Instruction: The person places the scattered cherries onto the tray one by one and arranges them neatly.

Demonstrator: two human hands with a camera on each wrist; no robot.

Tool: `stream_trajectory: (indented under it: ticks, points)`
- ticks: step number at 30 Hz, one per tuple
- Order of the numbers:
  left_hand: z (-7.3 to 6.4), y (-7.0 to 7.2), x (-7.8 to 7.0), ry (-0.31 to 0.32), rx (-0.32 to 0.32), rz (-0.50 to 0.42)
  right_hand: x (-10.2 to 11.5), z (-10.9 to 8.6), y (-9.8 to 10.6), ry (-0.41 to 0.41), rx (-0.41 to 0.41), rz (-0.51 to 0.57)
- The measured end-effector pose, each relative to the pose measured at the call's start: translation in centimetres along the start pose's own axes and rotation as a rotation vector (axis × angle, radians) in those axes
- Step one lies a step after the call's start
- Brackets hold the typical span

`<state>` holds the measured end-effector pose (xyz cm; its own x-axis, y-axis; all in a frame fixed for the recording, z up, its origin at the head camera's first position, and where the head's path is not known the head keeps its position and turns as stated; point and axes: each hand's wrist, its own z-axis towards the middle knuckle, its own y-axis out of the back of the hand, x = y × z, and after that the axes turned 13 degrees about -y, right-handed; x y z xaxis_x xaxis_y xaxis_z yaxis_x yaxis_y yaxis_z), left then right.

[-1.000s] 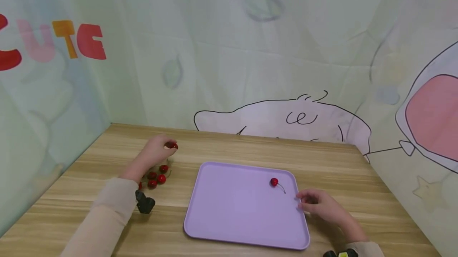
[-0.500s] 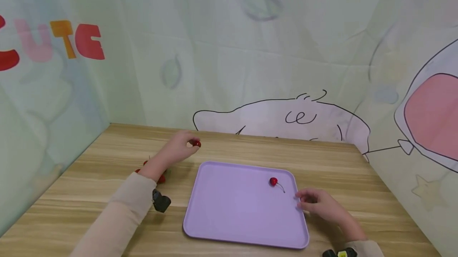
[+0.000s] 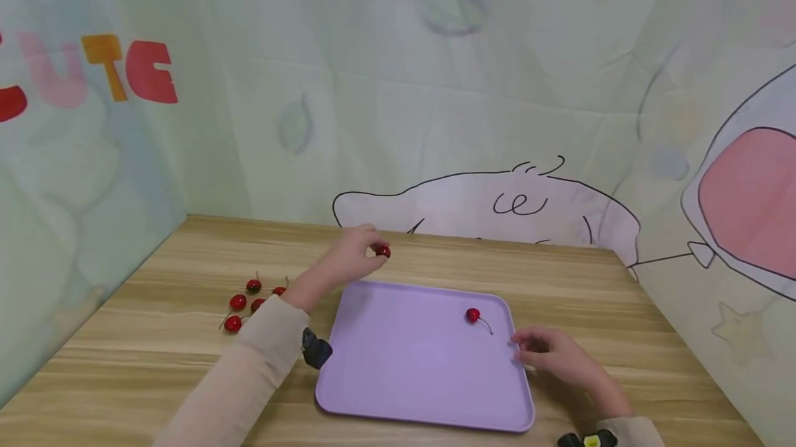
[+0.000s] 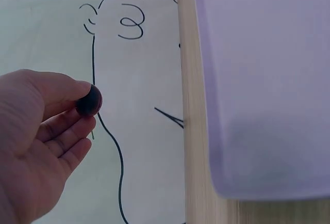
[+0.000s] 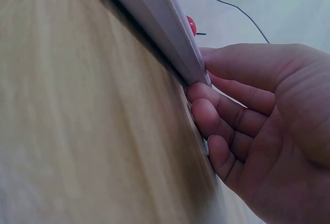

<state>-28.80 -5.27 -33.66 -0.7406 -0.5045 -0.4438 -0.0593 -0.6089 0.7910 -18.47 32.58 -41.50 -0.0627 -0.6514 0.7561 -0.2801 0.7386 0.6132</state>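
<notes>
My left hand (image 3: 348, 257) pinches a dark red cherry (image 4: 88, 101) between thumb and fingertips. It is over the far left corner of the light purple tray (image 3: 417, 364), and in the left wrist view a thin stem hangs below the fruit. At the tray's right side, my right hand (image 3: 560, 358) holds the rim, its thumb on the inner side and curled fingers against the outside in the right wrist view. Another red cherry (image 3: 473, 315) with a curved stem lies in the tray, near the far right corner.
Several red cherries (image 3: 238, 302) with stems lie on the wooden table (image 3: 149, 336) left of the tray, some partly hidden by the left sleeve (image 3: 249, 371). A printed curtain (image 3: 373, 88) stands behind the table's far edge.
My left hand has carried its cherry rightward from the pile to the tray's far left corner, uncovering cherries on the table. The right hand has stayed at the tray's rim.
</notes>
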Motion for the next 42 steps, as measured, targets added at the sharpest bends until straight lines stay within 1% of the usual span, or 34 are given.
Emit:
stream_trajectory:
  ticks: [5, 8, 12, 17, 21, 24, 28, 35, 42]
  points:
    - [0.7, -1.0, -1.1, -0.050, 0.018, -0.001, 0.3, 0.0, 0.0, 0.008, -0.005, -0.026]
    - [1.1, -1.7, -1.8, -0.075, 0.040, -0.003, 0.3, 0.0, 0.0, 0.010, -0.009, -0.035]
    - [1.6, -2.6, -2.7, -0.076, 0.070, -0.029, 0.2, 0.0, 0.0, 0.009, -0.009, -0.030]
    - [2.0, -3.8, -3.6, -0.086, 0.089, -0.062, 0.0, 0.0, 0.0, -0.009, -0.005, -0.012]
    - [2.2, -4.8, -4.2, -0.053, 0.119, -0.106, 0.0, 0.0, 0.0, -0.023, -0.004, -0.003]
    - [2.2, -5.5, -4.5, -0.047, 0.135, -0.127, 0.0, 0.1, 0.0, -0.025, -0.003, -0.006]
    - [2.2, -6.3, -4.9, -0.064, 0.144, -0.132, 0.1, 0.2, 0.0, -0.024, -0.004, -0.011]
    - [2.1, -7.5, -5.1, -0.053, 0.176, -0.139, 0.2, 0.2, -0.1, -0.034, -0.004, -0.009]
    - [2.2, -8.4, -5.1, -0.083, 0.186, -0.159, 0.1, 0.2, 0.0, -0.031, 0.001, -0.007]
